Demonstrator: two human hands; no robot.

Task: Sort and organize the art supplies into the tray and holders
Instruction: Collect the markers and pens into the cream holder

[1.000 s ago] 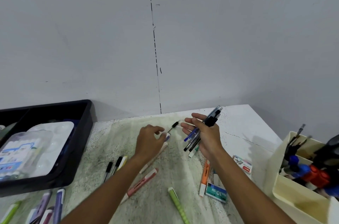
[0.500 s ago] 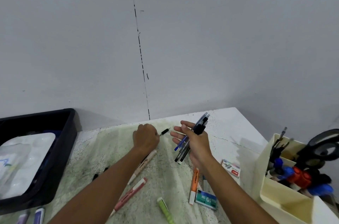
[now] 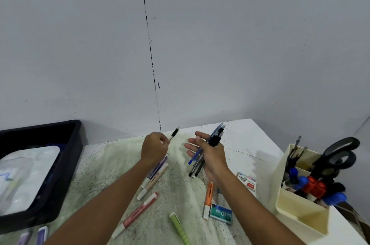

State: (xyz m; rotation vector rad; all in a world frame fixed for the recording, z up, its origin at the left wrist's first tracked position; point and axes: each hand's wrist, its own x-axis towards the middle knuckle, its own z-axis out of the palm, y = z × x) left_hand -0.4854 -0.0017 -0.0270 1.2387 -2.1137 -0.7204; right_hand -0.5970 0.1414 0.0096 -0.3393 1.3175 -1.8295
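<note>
Pen [image 3: 174, 133] pinched in left hand [image 3: 154, 147], long axis pointing up-right toward right hand [image 3: 208, 152], which grips pen bundle [image 3: 206, 148] just beside it; 1 short handover.

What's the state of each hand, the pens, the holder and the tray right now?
left hand: pinches a black-tipped pen, lifted
right hand: grips a pen bundle, fingers partly spread
cream holder: upright, scissors and markers in the back, front compartment bare
black tray: open, holds a white palette
</note>
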